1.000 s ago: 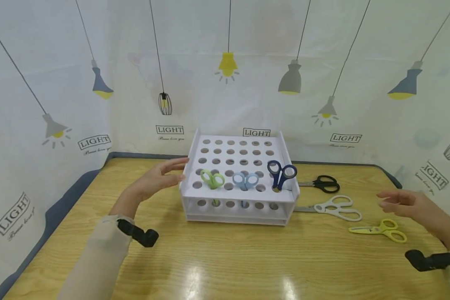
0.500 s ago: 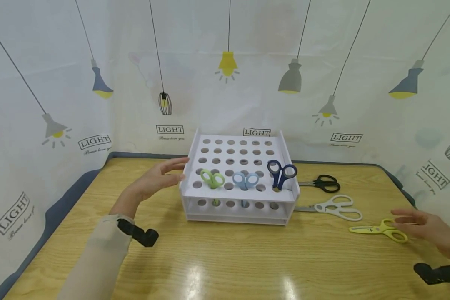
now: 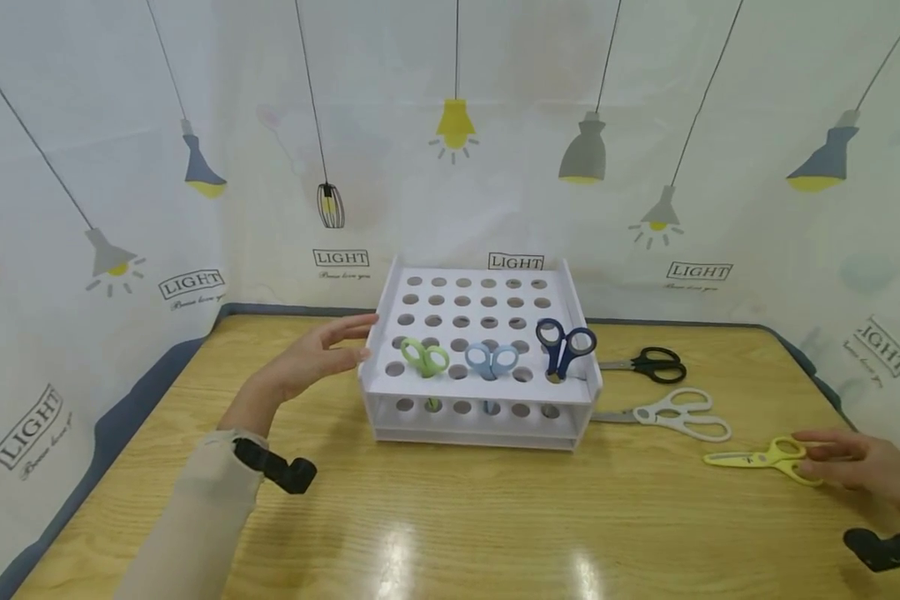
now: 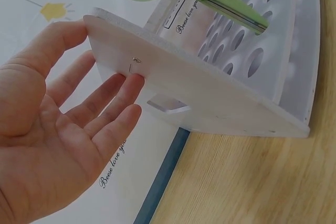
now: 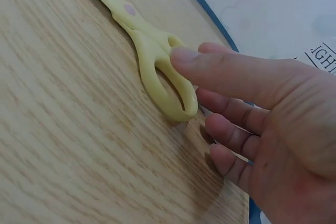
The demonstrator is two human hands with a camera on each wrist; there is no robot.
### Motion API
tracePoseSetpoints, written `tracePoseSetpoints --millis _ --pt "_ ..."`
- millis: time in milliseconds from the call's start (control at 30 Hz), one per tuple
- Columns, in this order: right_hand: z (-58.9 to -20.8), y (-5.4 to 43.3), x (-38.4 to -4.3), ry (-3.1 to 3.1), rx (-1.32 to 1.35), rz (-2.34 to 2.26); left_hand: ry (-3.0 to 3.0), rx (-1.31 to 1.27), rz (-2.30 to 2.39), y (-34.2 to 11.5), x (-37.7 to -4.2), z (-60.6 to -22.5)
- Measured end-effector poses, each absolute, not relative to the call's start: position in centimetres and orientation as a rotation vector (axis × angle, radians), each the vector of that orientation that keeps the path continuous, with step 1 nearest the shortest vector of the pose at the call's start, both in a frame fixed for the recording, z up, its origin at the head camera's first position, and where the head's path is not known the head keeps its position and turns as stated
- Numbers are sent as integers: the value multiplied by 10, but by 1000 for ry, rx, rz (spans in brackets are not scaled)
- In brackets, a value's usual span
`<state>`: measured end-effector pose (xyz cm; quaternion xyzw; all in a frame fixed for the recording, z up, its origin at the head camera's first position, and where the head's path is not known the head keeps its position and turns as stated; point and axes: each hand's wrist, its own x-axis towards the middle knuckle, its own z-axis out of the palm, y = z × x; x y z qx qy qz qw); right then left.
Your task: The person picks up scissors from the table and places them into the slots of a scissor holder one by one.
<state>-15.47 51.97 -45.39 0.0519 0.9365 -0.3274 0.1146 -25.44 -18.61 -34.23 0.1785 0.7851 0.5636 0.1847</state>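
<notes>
The left hand (image 3: 307, 358), grip spread, rests as before against the left wall (image 4: 210, 100) of the white, round-holed rack (image 3: 435, 387). To the right, the yellow scissors (image 3: 776, 457) lie unmoved on the wood-grained table (image 3: 480, 525) — but the right hand (image 3: 873, 467), beyond them a second ago, now has its grip loosely spread around their handles (image 5: 150, 80); contact is unclear.

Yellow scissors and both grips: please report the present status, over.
Left grip touching white rack. Right grip at yellow scissors, hold unconfirmed. Yellow scissors flat on table. White scissors nearby, apart, apparently not blocking.
</notes>
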Motion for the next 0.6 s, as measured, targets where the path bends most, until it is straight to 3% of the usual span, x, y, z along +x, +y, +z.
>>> tracePoseSetpoints --millis 600 --pt "-455 499 -148 2863 73 -897 2212 501 1578 -185 -253 -339"
